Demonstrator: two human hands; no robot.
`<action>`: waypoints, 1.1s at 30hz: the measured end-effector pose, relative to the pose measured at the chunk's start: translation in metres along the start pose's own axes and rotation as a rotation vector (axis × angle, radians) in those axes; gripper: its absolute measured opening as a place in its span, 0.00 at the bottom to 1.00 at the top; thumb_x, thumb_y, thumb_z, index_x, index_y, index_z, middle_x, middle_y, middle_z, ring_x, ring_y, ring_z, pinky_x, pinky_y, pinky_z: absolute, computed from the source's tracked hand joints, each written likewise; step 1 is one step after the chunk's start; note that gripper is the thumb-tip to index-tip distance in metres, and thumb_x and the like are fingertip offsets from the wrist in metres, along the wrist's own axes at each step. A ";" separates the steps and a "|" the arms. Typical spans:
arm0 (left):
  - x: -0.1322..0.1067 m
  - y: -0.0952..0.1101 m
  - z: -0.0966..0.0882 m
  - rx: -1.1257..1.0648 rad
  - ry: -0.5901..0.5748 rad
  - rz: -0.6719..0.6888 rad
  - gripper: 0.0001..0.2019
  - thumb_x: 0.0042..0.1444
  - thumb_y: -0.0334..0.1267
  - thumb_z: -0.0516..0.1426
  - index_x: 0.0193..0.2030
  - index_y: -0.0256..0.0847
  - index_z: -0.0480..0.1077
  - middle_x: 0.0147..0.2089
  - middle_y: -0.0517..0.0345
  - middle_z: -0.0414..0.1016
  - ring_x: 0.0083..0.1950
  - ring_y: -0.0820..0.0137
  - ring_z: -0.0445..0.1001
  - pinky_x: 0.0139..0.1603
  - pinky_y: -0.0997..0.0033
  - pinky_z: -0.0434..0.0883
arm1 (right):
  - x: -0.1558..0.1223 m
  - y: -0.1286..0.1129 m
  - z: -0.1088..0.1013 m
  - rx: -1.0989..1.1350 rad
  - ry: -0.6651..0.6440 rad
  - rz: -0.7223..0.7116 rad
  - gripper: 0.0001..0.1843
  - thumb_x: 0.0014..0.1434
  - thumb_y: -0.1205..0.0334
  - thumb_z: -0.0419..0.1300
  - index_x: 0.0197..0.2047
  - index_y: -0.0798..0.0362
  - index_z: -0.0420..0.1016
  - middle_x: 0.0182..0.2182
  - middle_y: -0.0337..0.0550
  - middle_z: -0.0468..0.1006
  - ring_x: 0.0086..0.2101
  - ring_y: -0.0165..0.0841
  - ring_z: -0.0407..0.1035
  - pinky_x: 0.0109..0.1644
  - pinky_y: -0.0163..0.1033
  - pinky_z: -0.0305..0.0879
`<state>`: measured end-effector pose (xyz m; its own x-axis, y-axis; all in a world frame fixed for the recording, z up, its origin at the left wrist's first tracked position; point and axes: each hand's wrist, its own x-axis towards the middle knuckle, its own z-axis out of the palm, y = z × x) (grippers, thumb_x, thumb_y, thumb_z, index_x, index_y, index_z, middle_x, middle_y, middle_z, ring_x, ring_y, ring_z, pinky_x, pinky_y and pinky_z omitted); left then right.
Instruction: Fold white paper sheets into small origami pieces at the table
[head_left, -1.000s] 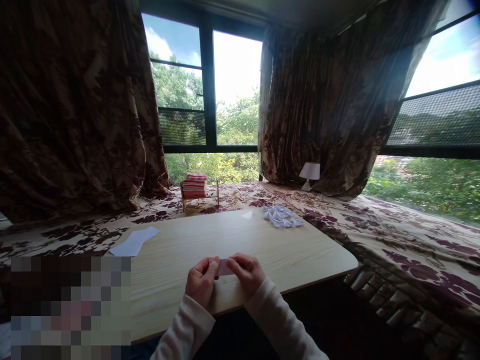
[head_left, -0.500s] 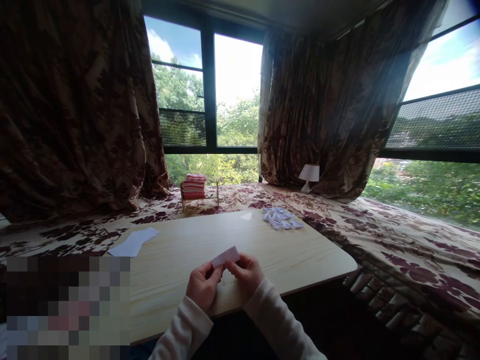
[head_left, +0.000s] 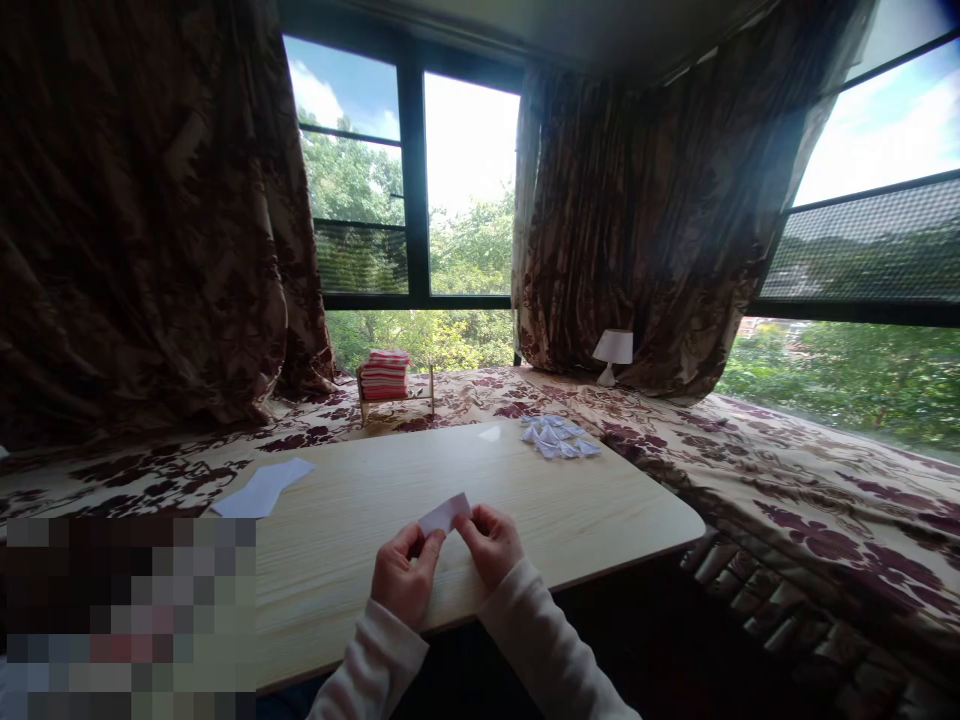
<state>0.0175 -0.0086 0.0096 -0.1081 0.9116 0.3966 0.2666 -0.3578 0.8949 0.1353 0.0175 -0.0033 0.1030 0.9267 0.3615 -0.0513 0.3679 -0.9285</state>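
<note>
Between my two hands is a small white piece of paper (head_left: 445, 513), tilted up just above the near side of the pale wooden table (head_left: 352, 580). My left hand (head_left: 405, 572) pinches its left end with thumb and fingers. At its right end, my right hand (head_left: 491, 545) grips the edge, the thumb on the near face. The paper looks like a short strip; whether it has folds I cannot make out. Farther back on the right of the table lies a cluster of folded white paper pieces (head_left: 559, 438).
Flat white sheets (head_left: 264, 488) lie at the table's left edge. Behind the table, a small rack (head_left: 396, 400) carries a stack of red-and-white folded cloths (head_left: 385, 374). A small white lamp (head_left: 613, 348) stands on the flowered cover (head_left: 480, 395). A blurred patch hides the lower left.
The right hand has turned slightly and its fingers have shifted along the paper, which shows more of its near face. The whole view has moved a little.
</note>
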 end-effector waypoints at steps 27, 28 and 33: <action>0.005 0.002 -0.001 -0.102 0.052 -0.097 0.10 0.43 0.41 0.57 0.28 0.35 0.71 0.21 0.61 0.70 0.28 0.69 0.68 0.30 0.75 0.65 | 0.002 -0.003 0.012 0.102 -0.118 -0.002 0.09 0.46 0.59 0.59 0.24 0.58 0.71 0.19 0.36 0.69 0.23 0.27 0.59 0.27 0.33 0.56; 0.005 0.001 -0.001 -0.087 0.051 -0.084 0.10 0.44 0.41 0.57 0.27 0.35 0.71 0.21 0.61 0.69 0.28 0.70 0.68 0.28 0.75 0.64 | 0.002 -0.002 0.012 0.101 -0.114 0.005 0.09 0.45 0.59 0.59 0.24 0.58 0.70 0.19 0.36 0.69 0.23 0.27 0.59 0.27 0.33 0.56; -0.001 -0.002 0.004 -0.022 0.095 -0.029 0.07 0.44 0.38 0.57 0.22 0.37 0.65 0.20 0.63 0.65 0.24 0.73 0.62 0.25 0.76 0.60 | 0.004 0.001 0.012 0.078 -0.021 0.054 0.09 0.45 0.61 0.58 0.19 0.57 0.68 0.16 0.34 0.64 0.20 0.26 0.56 0.25 0.32 0.54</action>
<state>0.0206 -0.0082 0.0071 -0.2065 0.8987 0.3869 0.2406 -0.3366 0.9104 0.1238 0.0226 -0.0019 0.0769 0.9465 0.3133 -0.1339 0.3212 -0.9375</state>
